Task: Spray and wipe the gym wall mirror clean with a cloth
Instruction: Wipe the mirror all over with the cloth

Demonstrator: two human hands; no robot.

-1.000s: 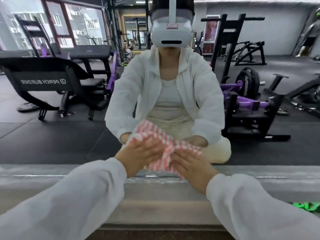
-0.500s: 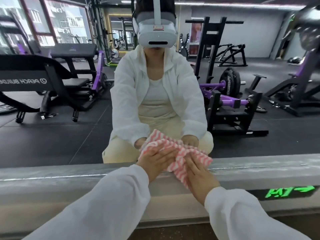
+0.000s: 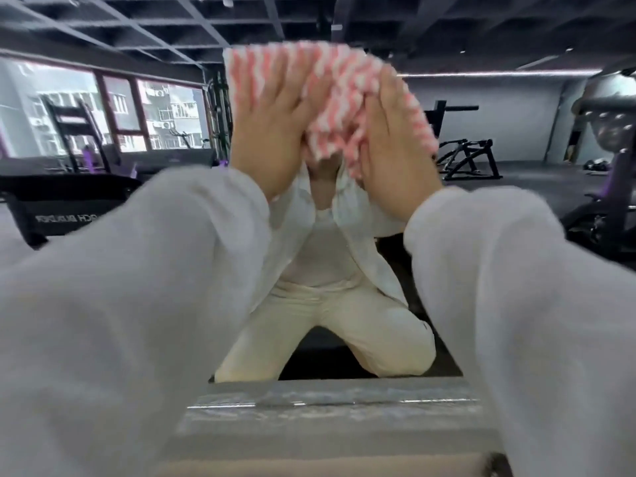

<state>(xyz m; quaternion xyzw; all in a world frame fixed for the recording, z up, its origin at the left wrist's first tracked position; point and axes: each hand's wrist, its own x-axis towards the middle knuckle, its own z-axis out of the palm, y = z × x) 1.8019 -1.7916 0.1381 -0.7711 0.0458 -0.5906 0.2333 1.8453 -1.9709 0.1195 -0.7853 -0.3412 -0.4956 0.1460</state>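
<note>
Nearest to us, both white sleeves (image 3: 120, 304) now fill the lower half of the view, raised and stretched forward, where half a second ago they reached downward toward the ledge (image 3: 327, 401) at the mirror's foot. Beyond the sleeves, our left hand (image 3: 272, 132) and right hand (image 3: 392, 142) lie flat with fingers straight and spread, palms pressing the red-and-white striped cloth (image 3: 330, 94) against the mirror (image 3: 499, 125); neither grip pinches or curls round the fabric, it is simply pinned to the glass under open palms. The cloth has travelled from just above the ledge to well above it, high enough now to cover the reflected headset, and the blur on hands and fabric suggests the stroke is under way. We judge this to be an upward wiping pass, which carries the cleaning from the bottom strip of the glass up over its middle; the parts of the mirror to either side of the cloth look untouched by this stroke. Farther off, in the reflection, our kneeling figure (image 3: 327, 321) sits directly above the ledge, and past it the gym machines (image 3: 464, 156) and windows (image 3: 103, 111) appear, with more of the ceiling showing than before because our head has tipped up. No spray bottle is in view.
</note>
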